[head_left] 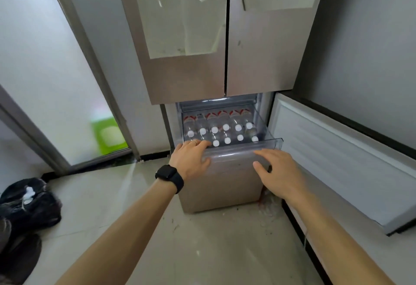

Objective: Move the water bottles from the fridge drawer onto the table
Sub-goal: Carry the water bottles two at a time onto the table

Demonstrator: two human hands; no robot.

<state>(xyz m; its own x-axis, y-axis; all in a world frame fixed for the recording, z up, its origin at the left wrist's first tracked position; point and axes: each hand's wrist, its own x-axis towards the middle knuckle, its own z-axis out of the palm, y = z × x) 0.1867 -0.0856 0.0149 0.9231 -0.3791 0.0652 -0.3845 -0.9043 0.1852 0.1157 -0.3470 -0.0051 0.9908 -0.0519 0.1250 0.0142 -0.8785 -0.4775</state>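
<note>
The fridge's clear plastic drawer [267, 144] is pulled out at floor level. Inside stand several water bottles [226, 127] with white caps and red labels, packed upright in rows. My left hand [191, 157], with a black watch on the wrist and a ring on a finger, lies over the drawer's front left edge, fingers reaching in near the front bottles. My right hand [276, 172] hovers with fingers spread against the drawer's front panel on the right. Neither hand holds a bottle.
A lower fridge door [337, 158] stands swung open to the right of the drawer. The closed upper doors [225, 37] loom above. A black bag [27, 206] lies on the tiled floor at left. A frosted glass door [56, 82] fills the left side.
</note>
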